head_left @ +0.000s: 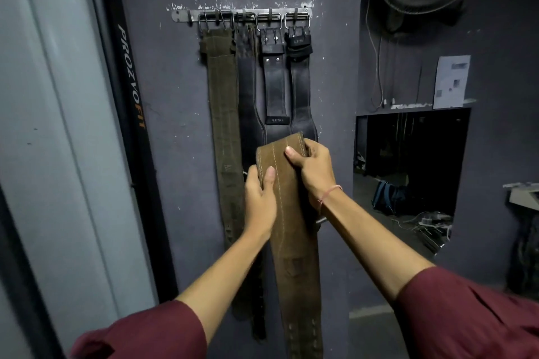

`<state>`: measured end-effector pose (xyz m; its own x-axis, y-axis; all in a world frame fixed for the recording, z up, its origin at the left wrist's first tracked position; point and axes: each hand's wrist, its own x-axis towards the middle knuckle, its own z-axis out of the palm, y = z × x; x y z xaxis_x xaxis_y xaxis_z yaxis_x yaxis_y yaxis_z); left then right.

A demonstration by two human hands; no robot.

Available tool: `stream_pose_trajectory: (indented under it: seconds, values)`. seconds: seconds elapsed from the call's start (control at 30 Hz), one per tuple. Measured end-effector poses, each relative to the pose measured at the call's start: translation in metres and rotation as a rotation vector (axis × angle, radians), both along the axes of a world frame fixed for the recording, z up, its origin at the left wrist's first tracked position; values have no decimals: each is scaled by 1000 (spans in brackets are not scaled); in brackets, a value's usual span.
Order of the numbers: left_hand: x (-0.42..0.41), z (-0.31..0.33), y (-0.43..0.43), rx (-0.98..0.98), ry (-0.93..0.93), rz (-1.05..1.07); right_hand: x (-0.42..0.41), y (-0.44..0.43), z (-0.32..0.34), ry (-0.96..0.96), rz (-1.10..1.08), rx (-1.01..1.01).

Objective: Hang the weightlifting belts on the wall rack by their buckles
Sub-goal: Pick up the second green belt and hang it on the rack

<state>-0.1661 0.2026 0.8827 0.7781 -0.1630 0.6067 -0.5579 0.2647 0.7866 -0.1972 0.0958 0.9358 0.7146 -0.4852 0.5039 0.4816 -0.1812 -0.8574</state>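
While not yet on any hook, holding the brown belt (287, 213) doubled over before the wall, fold uppermost, just in front of the lower ends of the four hung belts (274, 90), tail dropping out of view below. Gripping its left edge with the left hand (259, 198), thumb pressed on the face, fingers hidden behind; clasping the fold with the right hand (312, 172), thumb on top, fingers wrapped round the far edge. Glimpsing metal under the right wrist, probably the buckle (320, 220). Judging this the bring-up step: next, needing to turn the buckle end upward, lift it to the wall rack (182, 15) and find a hook, with no free one plainly visible.
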Motion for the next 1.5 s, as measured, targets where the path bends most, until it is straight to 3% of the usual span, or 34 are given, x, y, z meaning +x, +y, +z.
stream_pose_trajectory:
  seconds: [0.2,0.33,0.4,0.63,0.9,1.03,1.2,1.33,1.5]
  values:
    - [2,14,-15,-33,-61,52,-25,-9,-54,-21,110,40]
    - [16,17,-15,-36,-42,123,-43,-1,-151,134,166,67]
    - [21,16,-12,-31,-40,134,-43,1,-168,192,153,64]
    - [28,23,-5,-72,-4,163,-16,1,-70,-16,128,20]
    - [25,24,-4,-60,36,92,-47,10,-154,155,224,73]
    - [20,20,-11,4,22,46,-36,5,-84,66,238,102]
    - [5,11,-3,15,-22,-1,-6,1,-24,124,96,311]
    - [-5,-29,15,66,-29,-38,-2,16,-17,68,58,362]
    - [-16,-109,20,126,127,-90,-5,15,-6,11,-1,372]
